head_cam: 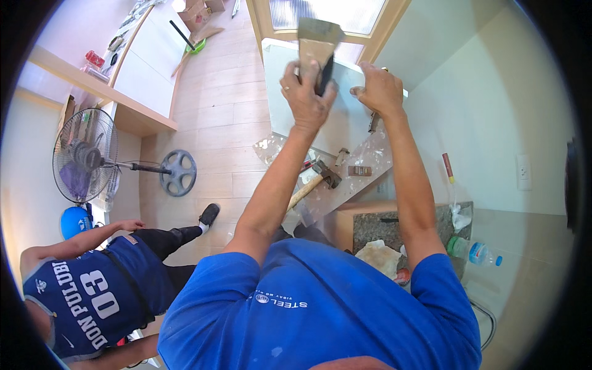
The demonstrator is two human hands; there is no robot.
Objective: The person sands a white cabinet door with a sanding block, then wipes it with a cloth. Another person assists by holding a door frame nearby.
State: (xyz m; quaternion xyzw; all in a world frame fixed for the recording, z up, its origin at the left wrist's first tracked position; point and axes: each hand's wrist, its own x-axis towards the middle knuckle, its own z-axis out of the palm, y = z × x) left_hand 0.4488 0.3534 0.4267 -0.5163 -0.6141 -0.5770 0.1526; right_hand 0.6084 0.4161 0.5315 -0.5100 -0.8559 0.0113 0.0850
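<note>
My left hand [310, 95] grips a wide-bladed putty knife [318, 32], blurred, with its blade up and a black part beside my fingers. It is over a white panel [296, 111] that leans before me. At the panel's upper right edge is my right hand [381, 90], thumb on the face and fingers at the edge. A metal hinge [373, 122] shows just below that hand. Under the panel, a speckled board [370, 148] carries a hammer-like tool [328, 175] with a wooden handle, a small brown block [360, 171] and another hinge-like metal piece [342, 156].
To my left stands a person in a dark blue jersey [97, 296]. A fan [88, 155] with a round base [178, 172] tilts nearby. On the right, a stone countertop [377, 226] bears a plastic bottle [483, 254] and a cloth [379, 259]. A glazed door [326, 16] is ahead.
</note>
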